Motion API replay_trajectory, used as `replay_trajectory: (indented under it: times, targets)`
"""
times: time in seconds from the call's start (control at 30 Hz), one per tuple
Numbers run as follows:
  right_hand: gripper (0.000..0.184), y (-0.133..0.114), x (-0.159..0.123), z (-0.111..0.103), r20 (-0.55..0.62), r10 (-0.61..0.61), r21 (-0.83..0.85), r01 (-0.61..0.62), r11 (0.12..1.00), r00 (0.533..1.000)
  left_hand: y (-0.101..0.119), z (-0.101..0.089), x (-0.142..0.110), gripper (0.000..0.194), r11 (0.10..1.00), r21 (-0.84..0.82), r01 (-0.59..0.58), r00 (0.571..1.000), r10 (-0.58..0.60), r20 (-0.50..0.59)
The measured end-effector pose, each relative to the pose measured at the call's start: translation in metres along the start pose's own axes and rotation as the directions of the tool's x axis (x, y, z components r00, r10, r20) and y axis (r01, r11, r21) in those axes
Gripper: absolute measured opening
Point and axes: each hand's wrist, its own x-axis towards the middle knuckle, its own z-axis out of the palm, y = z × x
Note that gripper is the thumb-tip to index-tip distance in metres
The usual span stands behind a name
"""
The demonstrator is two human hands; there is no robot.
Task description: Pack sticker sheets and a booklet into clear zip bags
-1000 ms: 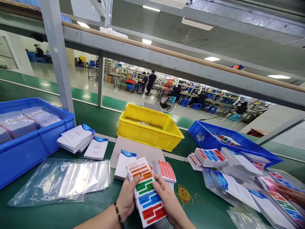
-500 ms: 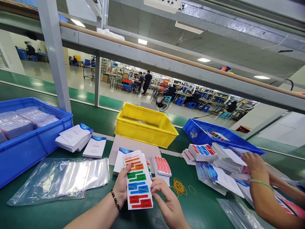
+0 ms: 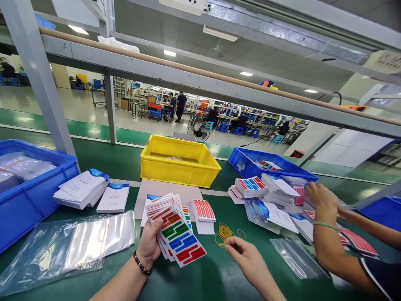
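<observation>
My left hand [image 3: 149, 242], with a beaded bracelet at the wrist, grips a fanned stack of sticker sheets [image 3: 180, 236] printed in orange, green, blue and red. To its right, my right hand [image 3: 247, 257] pinches a yellow rubber band [image 3: 220, 244] beside a small heap of rubber bands [image 3: 225, 231] on the green table. Just behind the held stack lie red sticker sheets [image 3: 203, 210] and a partly covered booklet [image 3: 147, 205].
A yellow bin [image 3: 180, 171] stands at the back, between a blue bin [image 3: 34, 194] and another blue bin [image 3: 247, 165]. Booklets [image 3: 112, 198] and clear bags [image 3: 78, 244] lie left. At right, a co-worker's hands [image 3: 322, 198] work among piles of booklets and sheets [image 3: 250, 186].
The rubber band around the sticker sheets has come off and is in my right hand, which has moved right, away from the stack. The sheets have fanned out. The view has shifted right.
</observation>
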Motion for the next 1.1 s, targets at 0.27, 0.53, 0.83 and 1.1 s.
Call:
replay_trajectory:
  times: [0.27,0.53,0.83,1.1]
  targets:
    - [0.035,0.058,0.049,-0.035,-0.303,0.123,-0.060,-0.148,0.987,0.945,-0.002,-0.026,-0.027,0.046,0.873,0.458,-0.169,0.976,0.086,0.198]
    - [0.104,0.006,-0.019,0.037,-0.035,-0.280,0.398,0.271,0.876,0.959,-0.016,-0.024,-0.049,0.051,0.768,0.598,-0.228,0.947,0.033,0.319]
    - [0.126,-0.040,-0.067,0.121,0.060,-0.247,0.869,0.071,0.489,0.967,-0.047,-0.055,-0.066,0.110,0.618,0.715,-0.328,0.916,0.023,0.401]
    - [0.103,-0.043,-0.065,0.112,0.042,-0.268,0.887,0.087,0.453,0.963,-0.052,-0.043,-0.083,0.105,0.504,0.793,-0.343,0.938,0.149,0.312]
